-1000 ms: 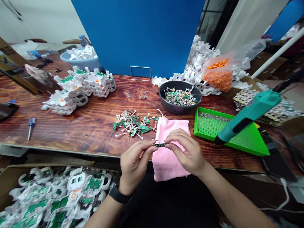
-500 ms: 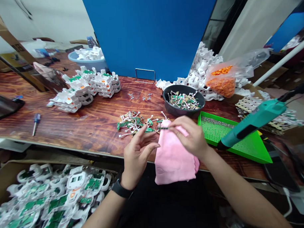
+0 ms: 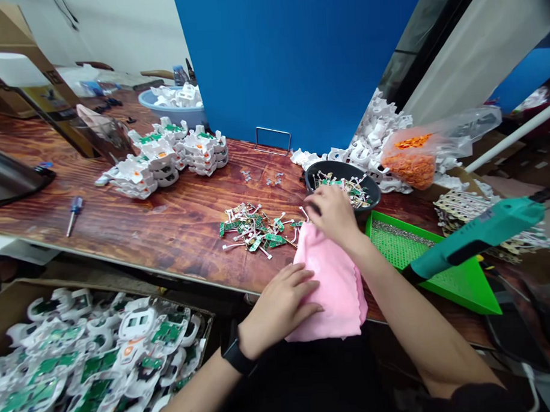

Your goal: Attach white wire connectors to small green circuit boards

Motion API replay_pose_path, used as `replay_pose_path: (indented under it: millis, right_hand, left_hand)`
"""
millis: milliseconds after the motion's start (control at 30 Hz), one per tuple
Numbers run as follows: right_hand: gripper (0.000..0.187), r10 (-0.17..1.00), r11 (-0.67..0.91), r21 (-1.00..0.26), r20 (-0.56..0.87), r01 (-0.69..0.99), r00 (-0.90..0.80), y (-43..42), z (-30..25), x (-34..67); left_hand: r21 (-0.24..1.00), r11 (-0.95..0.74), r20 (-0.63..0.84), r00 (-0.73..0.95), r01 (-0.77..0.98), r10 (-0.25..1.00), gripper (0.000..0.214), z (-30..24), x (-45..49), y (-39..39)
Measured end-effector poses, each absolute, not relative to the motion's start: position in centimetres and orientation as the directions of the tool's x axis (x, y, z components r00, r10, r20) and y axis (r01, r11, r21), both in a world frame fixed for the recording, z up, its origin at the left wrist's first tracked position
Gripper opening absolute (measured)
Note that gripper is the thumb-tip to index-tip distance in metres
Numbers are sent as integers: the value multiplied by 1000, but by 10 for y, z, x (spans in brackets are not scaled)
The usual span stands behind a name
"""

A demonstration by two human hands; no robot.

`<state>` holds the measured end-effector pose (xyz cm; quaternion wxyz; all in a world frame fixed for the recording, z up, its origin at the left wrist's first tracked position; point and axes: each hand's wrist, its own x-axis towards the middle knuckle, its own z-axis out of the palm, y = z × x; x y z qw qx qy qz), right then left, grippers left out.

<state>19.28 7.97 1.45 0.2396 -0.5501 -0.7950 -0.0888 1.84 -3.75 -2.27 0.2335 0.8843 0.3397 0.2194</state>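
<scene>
My left hand (image 3: pixel 282 305) lies flat on the pink cloth (image 3: pixel 336 282) at the table's near edge, fingers stretched out and holding nothing. My right hand (image 3: pixel 335 215) reaches forward over the cloth's far end, between the loose pile of small green circuit boards (image 3: pixel 253 226) and the dark bowl (image 3: pixel 341 167) of the same boards. Its fingers are curled down at the bowl's near rim. What they pinch is hidden by the back of the hand.
A green perforated tray (image 3: pixel 444 272) and a hanging teal electric screwdriver (image 3: pixel 479 235) are at the right. Stacked white housings (image 3: pixel 165 156), a blue-handled screwdriver (image 3: pixel 74 214), a bag of orange parts (image 3: pixel 411 159) and a box of assembled housings (image 3: pixel 95 362) below the table surround the work area.
My hands, which held a small board together over the cloth, separated. The right hand carried it forward to the bowl's rim. The left hand dropped flat onto the pink cloth.
</scene>
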Motion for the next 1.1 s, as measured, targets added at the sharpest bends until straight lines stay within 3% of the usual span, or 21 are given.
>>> replay_pose_path:
  millis: [100,200,300,367,433,533,633,700,833,1100]
  right_hand:
    - [14,841,514,-52,224,856,-492,82,5,173]
    - [10,856,514,-135,146,847,-496,93,-4,167]
    - [10,891,454,-504,249,734,-380,105,-8,168]
    - [15,952,303,-831,242,467,-187,110,-7,169]
    - [19,994,101,-991,97,91,-57,109,-5,170]
    - [20,987,-118,-954,-83,-276,-135,96,1,169]
    - [19,956,-236,-893,-141,-383,-258,72,7,164]
    - [18,941,-279,-872,-166,-402,-294,56,9,158]
    - [16,938,-297,-865,-185,-404,-292,31,9,150]
    - [22,971,-135,-969,-87,-209,-224,8,17,160]
  left_hand:
    - [565,-649,245,648,509,721,38,-21,19,-37]
    - [572,-634,254,624,519,739,41,-20,16,-37]
    - [602,-601,247,594,525,766,45,-23,13,-35]
    - [654,-560,251,552,509,795,46,-26,11,-32]
    - [739,-487,260,470,466,844,43,-29,11,-28]
    - [912,-293,210,287,288,935,40,-31,11,-19]
    - [997,-66,62,96,32,993,46,-27,10,-9]
    - [998,-17,18,11,-61,1000,46,-21,7,-4]
    - [997,-63,64,21,-32,998,30,-8,2,-4]
    - [999,-35,32,72,36,997,22,-1,-1,-16]
